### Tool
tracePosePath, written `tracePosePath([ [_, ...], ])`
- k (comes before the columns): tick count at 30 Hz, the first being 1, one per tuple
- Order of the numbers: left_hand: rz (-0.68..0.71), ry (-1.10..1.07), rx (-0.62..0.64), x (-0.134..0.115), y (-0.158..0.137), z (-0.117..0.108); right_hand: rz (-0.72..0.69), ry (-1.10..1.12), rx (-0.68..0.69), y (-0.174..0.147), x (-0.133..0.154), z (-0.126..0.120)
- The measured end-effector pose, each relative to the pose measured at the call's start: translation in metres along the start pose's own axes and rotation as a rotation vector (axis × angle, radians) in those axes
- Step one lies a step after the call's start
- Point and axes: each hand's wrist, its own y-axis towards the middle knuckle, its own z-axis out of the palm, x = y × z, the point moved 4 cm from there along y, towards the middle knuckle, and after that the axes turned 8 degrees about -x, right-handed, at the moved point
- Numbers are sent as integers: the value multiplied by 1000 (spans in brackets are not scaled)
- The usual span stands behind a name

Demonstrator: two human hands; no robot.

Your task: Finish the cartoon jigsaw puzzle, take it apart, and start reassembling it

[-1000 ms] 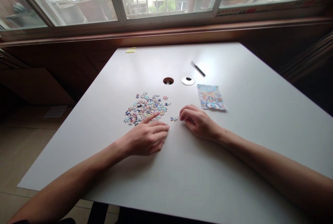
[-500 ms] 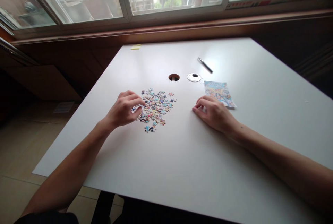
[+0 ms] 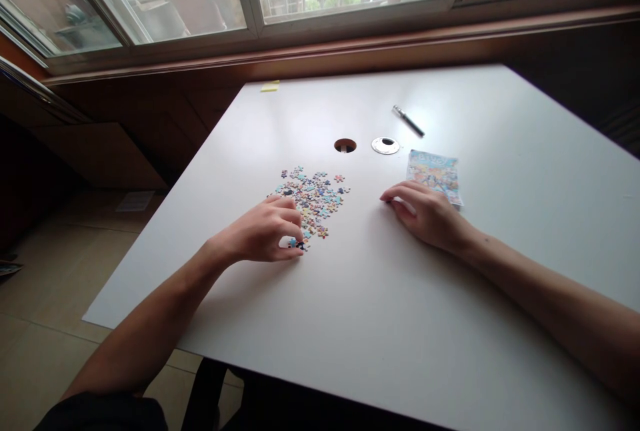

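A loose heap of small, colourful jigsaw puzzle pieces (image 3: pixel 320 201) lies on the white table (image 3: pixel 330 324). My left hand (image 3: pixel 265 229) reaches over the heap's near left side, hiding part of it. Its fingers are bent and the thumb stands apart from them. A turquoise piece and a dark piece (image 3: pixel 300 245) show by the gap between thumb and fingertips. To the right of the heap, my right hand (image 3: pixel 425 214) rests on the table, loosely curved, and nothing shows in its fingers. It partly covers the lower edge of a colourful printed picture sheet (image 3: pixel 436 172).
Beyond the heap are a round hole (image 3: pixel 345 145) in the tabletop and a silver ring-shaped cover (image 3: pixel 385 145). A dark pen (image 3: pixel 409 121) lies farther back. A yellow sticky note (image 3: pixel 270 86) is at the far left edge, below the window.
My left hand has moved nearer and right, from the heap's left side to its near end. My right hand's fingertips have loosened slightly. The view has shifted a little.
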Motion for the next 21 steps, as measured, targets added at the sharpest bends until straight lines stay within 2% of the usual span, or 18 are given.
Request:
tracePosePath([
  [6, 73, 71, 24, -17, 3, 8, -231, 138, 156, -4, 35, 10],
  [9, 103, 65, 20, -28, 8, 15, -291, 194, 201, -6, 50, 12],
  [11, 90, 32, -29, -29, 10, 15, -320, 202, 205, -6, 58, 11],
  [14, 3, 26, -203, -17, 8, 3, -348, 136, 213, -7, 74, 9],
  [17, -89, 102, -361, 3, 3, -14, -397, 30, 319, -8, 91, 12],
  [21, -137, 162, -381, 22, -4, -23, -417, 22, 383, -6, 93, 13],
])
